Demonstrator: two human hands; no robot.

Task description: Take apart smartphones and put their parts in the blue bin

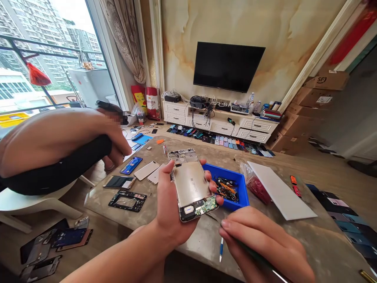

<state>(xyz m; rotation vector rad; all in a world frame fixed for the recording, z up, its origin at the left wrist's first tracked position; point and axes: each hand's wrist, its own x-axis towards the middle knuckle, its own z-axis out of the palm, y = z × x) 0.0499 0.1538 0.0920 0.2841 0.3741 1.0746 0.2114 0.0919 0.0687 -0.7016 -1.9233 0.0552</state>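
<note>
An opened phone [193, 186] lies tilted in the left hand [172, 212], its interior facing up: a bare metal plate covers most of it, and a small green circuit board [206, 205] sits exposed at the lower end. So the outer cover is off, while the plate and board remain in place. The left hand grips the phone firmly, thumb along one long edge and fingertips [214, 186] curling round the other. Just to its right, the right hand [259, 243] pinches a slim dark green tool [256, 251], whose metal end points down and away from the phone, not touching it. A blue-tipped pry tool [221, 249] lies just left of that hand. Beyond the phone, ahead of the hands, a blue tray [243, 188] holds screws and small parts, with a white sheet [279, 190] further right. Left of the hands lie a stripped black phone frame [127, 200] and several phones. Further left, a co-worker's arm [53, 145] rests across a raised knee, that hand [116, 137] holding something dark that is too blurred to name.
</note>
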